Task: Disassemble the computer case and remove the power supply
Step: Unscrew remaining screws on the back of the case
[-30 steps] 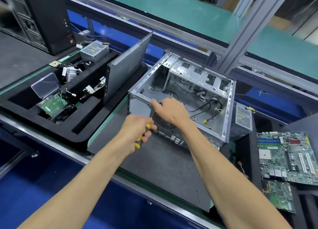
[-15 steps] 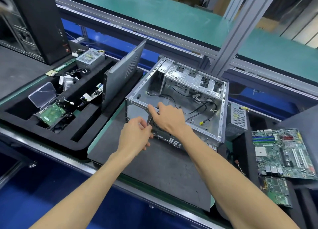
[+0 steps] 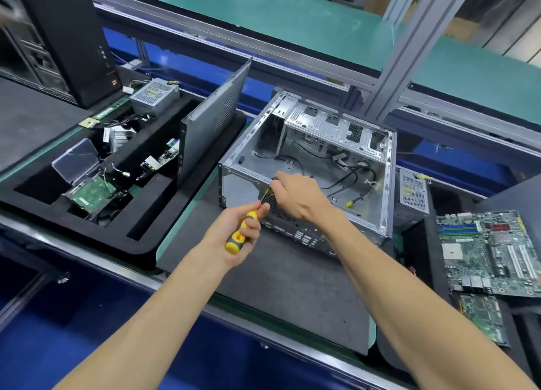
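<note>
An open silver computer case (image 3: 386, 184) lies on its side on a dark mat (image 3: 292, 287), with loose black cables inside. My left hand (image 3: 234, 234) grips a screwdriver with a yellow and grey handle (image 3: 240, 231); its shaft points up at the case's near rear edge. My right hand (image 3: 295, 196) rests over that rear edge with its fingers curled at the screwdriver tip; what it pinches is hidden. A grey power supply (image 3: 412, 193) stands just right of the case. Another power supply (image 3: 155, 95) sits at the back of the left tray.
A black foam tray (image 3: 96, 237) on the left holds a hard drive, small boards and cables, and a grey side panel (image 3: 213, 126) leans in it. Two motherboards (image 3: 491, 252) lie at the right. A black tower (image 3: 67, 38) stands far left. An aluminium post (image 3: 407, 52) rises behind the case.
My left hand has drawn back from the case edge and lowered, so the yellow screwdriver handle shows in its grip again. The right hand stays at the rear edge.
</note>
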A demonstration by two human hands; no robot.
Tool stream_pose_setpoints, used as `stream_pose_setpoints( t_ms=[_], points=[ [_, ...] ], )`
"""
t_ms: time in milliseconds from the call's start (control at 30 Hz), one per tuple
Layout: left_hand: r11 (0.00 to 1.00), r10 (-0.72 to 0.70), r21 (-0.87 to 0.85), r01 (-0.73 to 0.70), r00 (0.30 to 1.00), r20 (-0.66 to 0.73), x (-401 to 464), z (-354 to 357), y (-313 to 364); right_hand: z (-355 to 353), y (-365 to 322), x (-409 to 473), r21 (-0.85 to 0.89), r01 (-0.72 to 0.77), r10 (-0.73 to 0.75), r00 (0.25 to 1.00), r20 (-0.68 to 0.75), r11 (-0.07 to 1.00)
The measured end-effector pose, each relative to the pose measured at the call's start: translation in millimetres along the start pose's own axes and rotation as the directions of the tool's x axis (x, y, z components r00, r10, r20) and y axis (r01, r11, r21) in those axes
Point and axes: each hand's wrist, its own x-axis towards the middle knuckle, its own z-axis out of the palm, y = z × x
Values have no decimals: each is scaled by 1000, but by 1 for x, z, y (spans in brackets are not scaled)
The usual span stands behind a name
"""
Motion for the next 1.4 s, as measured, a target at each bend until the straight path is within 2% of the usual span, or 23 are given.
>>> stream_pose_setpoints(
  t_ms=[33,100,133,167,233,300,367,400,433,500,600,667,733,800,933,1133,1400],
  points=[
    [998,16,65,-16,1000,-4,1,0,-1,1,0,0,-2,-10,10,1000,9,1000],
    [925,158,358,-130,986,-50,2,1,-6,1,0,1,0,-27,27,999,19,1000],
    [821,269,537,-194,961,-64,1,1,-9,1,-1,1,5,-32,32,999,20,999],
    [677,378,697,-239,925,-50,0,0,-12,1,-1,1,10,-33,33,999,19,999],
    [364,529,895,-257,848,29,-3,-2,-16,1,-1,0,20,-33,33,999,11,999],
    [72,624,977,-199,774,112,-7,-2,-17,1,-1,-1,22,-39,39,999,9,999],
    [-221,703,971,-89,676,222,-10,3,-14,2,-2,-1,21,-56,55,998,7,998],
    [-302,722,950,-80,631,283,-11,8,-12,2,-3,0,23,-65,65,998,3,998],
    [-343,732,934,-98,595,331,-12,13,-10,2,-4,0,24,-72,72,997,-3,997],
    [-342,737,929,-143,573,359,-12,20,-8,3,-4,0,35,-75,76,997,-11,997],
    [-214,711,964,-156,652,263,-11,20,-5,2,-3,0,50,-68,69,997,-26,996],
    [-207,665,970,-124,710,232,-11,12,-6,1,-4,0,53,-58,60,998,-37,997],
    [-228,641,968,-102,733,228,-12,3,-8,1,-4,0,58,-48,51,998,-42,997],
    [-239,635,964,-117,732,247,-13,-4,-11,0,-4,0,56,-47,49,998,-40,997],
    [-187,658,965,-185,706,263,-18,-15,-17,1,-3,2,73,-56,59,998,-38,996],
    [-239,699,960,-143,661,273,-16,-21,-22,-2,-4,2,164,-85,88,996,-16,983],
    [-232,707,965,-125,659,255,-15,-20,-24,-7,-3,3,250,-137,148,989,-23,958]
  ],
)
